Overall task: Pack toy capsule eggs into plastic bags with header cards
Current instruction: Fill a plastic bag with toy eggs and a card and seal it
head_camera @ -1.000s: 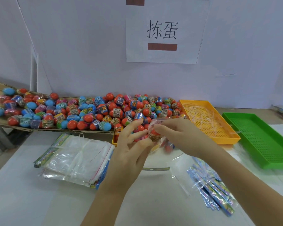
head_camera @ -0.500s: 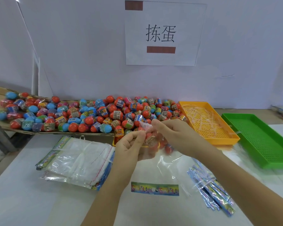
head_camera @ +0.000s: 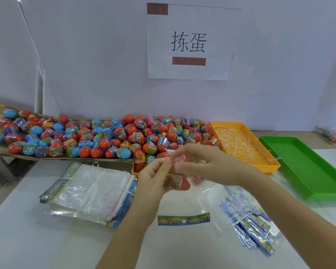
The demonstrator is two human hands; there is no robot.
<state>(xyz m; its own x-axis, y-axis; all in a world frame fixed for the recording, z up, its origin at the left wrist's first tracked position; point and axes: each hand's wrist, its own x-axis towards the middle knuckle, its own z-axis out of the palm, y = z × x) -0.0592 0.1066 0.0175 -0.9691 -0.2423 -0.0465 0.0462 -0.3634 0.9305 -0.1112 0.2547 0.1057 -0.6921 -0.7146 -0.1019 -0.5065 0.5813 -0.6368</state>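
Head view: just beside the orange tray (head_camera: 244, 144), the left hand (head_camera: 153, 178) and right hand (head_camera: 208, 166) are pinching the mouth of the clear bag (head_camera: 184, 203) — each grip clamped on film. An egg (head_camera: 177, 182) is apparently sitting inside, the header card (head_camera: 183, 220) hanging nearest the tabletop (head_camera: 47, 239). Sealing well is calling for a raised, taut mouth — eggs are rolling easily.

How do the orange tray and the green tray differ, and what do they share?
The orange tray is orange-yellow; the green tray is bright green. The orange tray holds thin pale strips; the green tray shows only bare mesh. The orange tray lies beside the egg pile; the green tray lies right of it. Both are rectangular with raised rims and perforated floors.
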